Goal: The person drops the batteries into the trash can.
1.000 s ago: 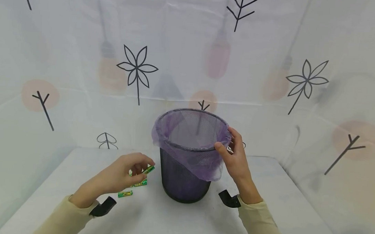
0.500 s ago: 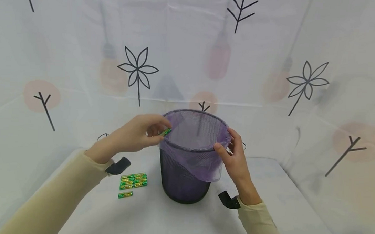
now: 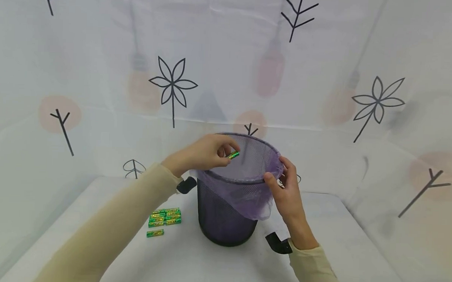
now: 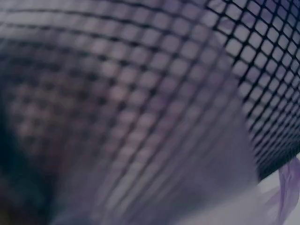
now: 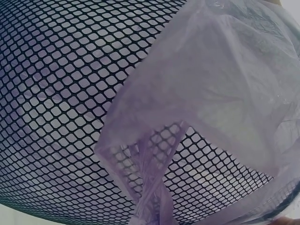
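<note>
Black mesh forms the bin, lined with a purple bag that folds over the rim and hangs down the front. The left hand pinches a green battery between thumb and fingertips, above the open mouth of the bin just inside the near-left rim. The right hand grips the right rim, its fingers curled over the bag. More batteries lie in a small stack on the white table, left of the bin and well apart from it, with one apart at the front. Half a second ago the battery was at the left rim; it now hangs further in over the opening.
</note>
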